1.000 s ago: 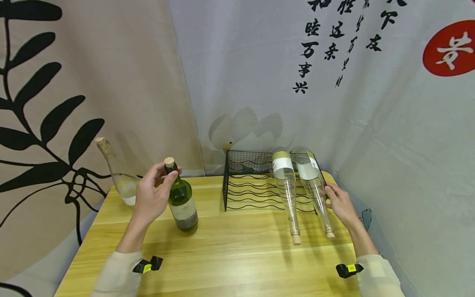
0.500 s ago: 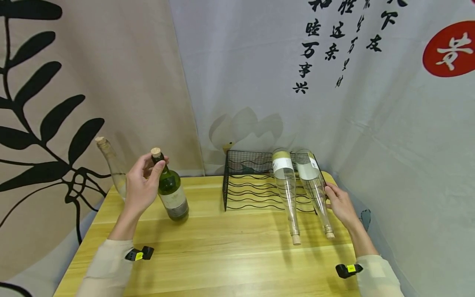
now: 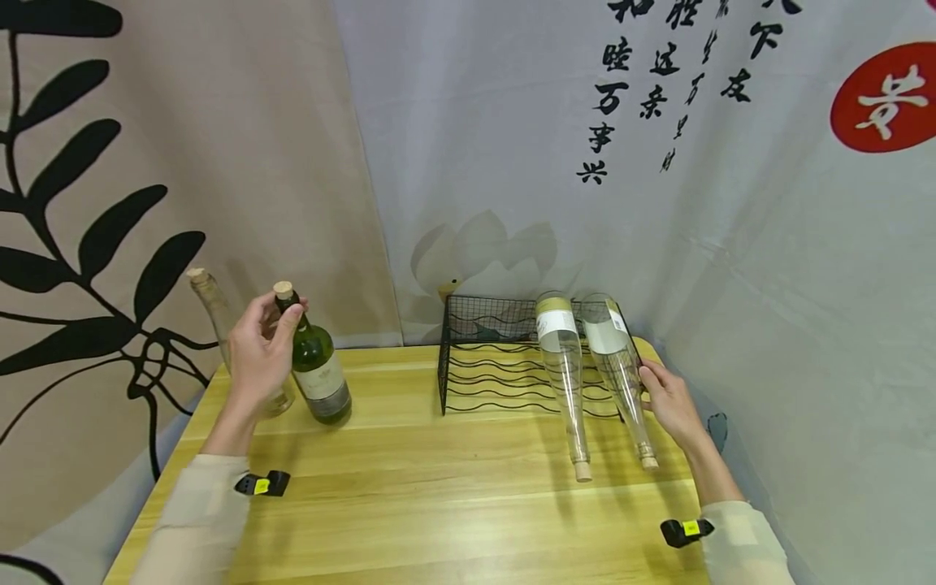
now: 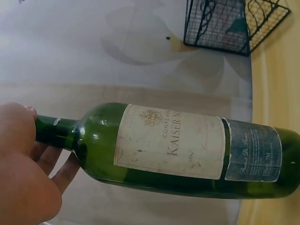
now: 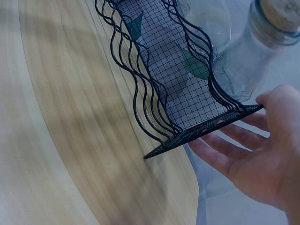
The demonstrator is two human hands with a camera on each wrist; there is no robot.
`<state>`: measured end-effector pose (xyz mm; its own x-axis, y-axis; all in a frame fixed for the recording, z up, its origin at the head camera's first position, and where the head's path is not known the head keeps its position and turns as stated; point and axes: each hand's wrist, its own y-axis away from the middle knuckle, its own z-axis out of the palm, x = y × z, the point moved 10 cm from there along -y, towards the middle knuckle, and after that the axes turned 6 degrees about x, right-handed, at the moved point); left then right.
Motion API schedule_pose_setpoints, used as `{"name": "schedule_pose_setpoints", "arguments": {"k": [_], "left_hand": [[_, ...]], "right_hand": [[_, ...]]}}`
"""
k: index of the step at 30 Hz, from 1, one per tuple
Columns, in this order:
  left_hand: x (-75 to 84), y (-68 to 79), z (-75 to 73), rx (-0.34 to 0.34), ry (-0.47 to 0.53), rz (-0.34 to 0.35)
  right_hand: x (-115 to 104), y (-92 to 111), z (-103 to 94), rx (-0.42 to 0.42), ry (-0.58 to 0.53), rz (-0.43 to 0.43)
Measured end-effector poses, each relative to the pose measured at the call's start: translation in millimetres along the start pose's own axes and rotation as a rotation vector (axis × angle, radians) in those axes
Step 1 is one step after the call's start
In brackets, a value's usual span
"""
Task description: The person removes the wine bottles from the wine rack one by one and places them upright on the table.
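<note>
My left hand [image 3: 256,353] grips a green wine bottle [image 3: 320,375] by its corked neck, thumb on the near side. The bottle leans a little, base low at the tabletop; in the left wrist view its cream and grey labels face the camera. My right hand [image 3: 671,402] holds the right side of a black wire wine rack [image 3: 443,361]; in the right wrist view the thumb is at the panel's top edge and the fingers lie against its outer face. Two clear corked bottles, one [image 3: 565,382] beside the other [image 3: 620,375], lie on the rack, necks toward me.
Behind my left hand stands another clear corked bottle [image 3: 212,301], partly hidden. The wooden table [image 3: 439,504] ends at the back against hanging printed cloth [image 3: 483,146], with more cloth close on the right.
My left hand has carried the green bottle leftward and slightly back, now overlapping the clear bottle behind it. The right hand and the rack stay put.
</note>
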<state>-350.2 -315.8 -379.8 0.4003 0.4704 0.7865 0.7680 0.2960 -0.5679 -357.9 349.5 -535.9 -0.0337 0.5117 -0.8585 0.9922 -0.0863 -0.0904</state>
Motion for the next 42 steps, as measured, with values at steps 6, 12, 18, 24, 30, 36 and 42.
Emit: {"name": "schedule_pose_setpoints", "arguments": {"k": [6,12,18,24,30,36,42], "left_hand": [[-14.3,-6.5,-7.6,0.030,-0.044,-0.031],[-25.0,-10.2,-14.7,0.064,-0.061,-0.043],[-32.6,-13.1,-19.4,0.085,-0.084,-0.056],[-40.2,-16.4,-23.0,0.103,-0.100,-0.089],[-43.6,-18.7,-23.2,0.101,-0.123,-0.082],[-46.1,-19.4,-22.9,0.104,-0.156,-0.083],[-48.1,-17.9,-22.3,0.099,-0.182,-0.107]], "right_hand": [[0.3,0.5,0.4,-0.001,-0.003,0.008],[2.5,0.4,1.3,-0.003,-0.005,0.012],[3.6,1.9,0.9,0.005,0.014,0.012],[2.4,0.5,-0.3,0.013,0.026,-0.006],[2.6,-0.4,0.1,0.008,0.026,-0.006],[1.9,0.1,-0.7,0.019,0.028,-0.004],[2.0,1.1,-0.4,0.017,0.023,0.001]]}}
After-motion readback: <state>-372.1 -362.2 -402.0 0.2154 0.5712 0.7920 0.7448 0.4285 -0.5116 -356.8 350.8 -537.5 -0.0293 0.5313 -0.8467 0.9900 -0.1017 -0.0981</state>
